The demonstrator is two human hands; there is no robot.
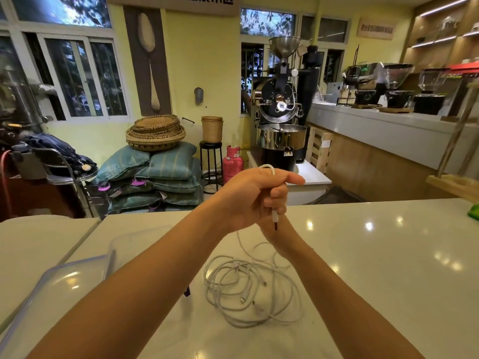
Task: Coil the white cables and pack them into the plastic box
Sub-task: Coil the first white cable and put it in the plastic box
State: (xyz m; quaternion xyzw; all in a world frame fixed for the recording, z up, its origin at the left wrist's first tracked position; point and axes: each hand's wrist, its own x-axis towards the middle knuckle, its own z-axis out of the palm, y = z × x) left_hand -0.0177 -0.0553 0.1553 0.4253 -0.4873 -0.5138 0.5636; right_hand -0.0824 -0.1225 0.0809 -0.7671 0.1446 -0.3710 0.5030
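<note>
My left hand [252, 196] is raised over the white table [375, 255] and grips one white cable [270, 167]. The cable loops over the hand's top, and its USB plug hangs below the curled fingers. From there it trails down to a loose tangle of white cables [248, 288] lying on the table between my forearms. My right hand [276, 235] sits just behind and under the left hand and is mostly hidden, so its grip cannot be made out. The clear plastic box [134, 242] stands at the left, partly behind my left forearm.
The box's clear lid with a blue rim [51, 286] lies at the table's near left. A green object [474, 212] and a wooden stand [456, 185] sit at the far right edge. Beyond the table are stacked sacks, baskets, a gas bottle and a coffee roaster.
</note>
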